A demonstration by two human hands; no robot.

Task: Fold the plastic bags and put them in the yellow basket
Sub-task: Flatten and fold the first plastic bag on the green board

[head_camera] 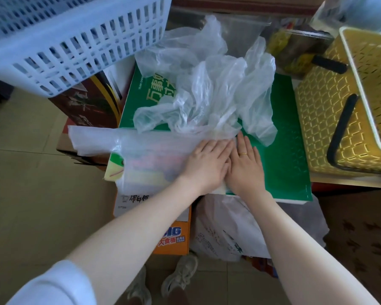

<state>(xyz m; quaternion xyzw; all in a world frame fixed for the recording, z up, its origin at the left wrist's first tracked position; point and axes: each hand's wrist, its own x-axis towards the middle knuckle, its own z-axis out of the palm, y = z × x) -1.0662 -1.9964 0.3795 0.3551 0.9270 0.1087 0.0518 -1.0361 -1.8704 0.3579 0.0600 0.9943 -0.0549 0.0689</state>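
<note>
A translucent white plastic bag [141,155] lies flattened across the near edge of a green box [284,150]. My left hand [207,164] presses flat on the bag's right end, fingers spread. My right hand [244,164], with a gold ring, lies flat beside it, touching the left hand, at the bag's right edge on the green box. Behind the hands sits a crumpled heap of clear plastic bags [211,84]. The yellow basket [330,119] with black handles stands at the right, tilted, with its inside not visible.
A white slotted basket [75,36] hangs over the far left. Cardboard boxes are stacked under and beside the green box, including an orange box [174,238]. A white printed bag [224,230] lies below. Tiled floor and my shoes are at the bottom.
</note>
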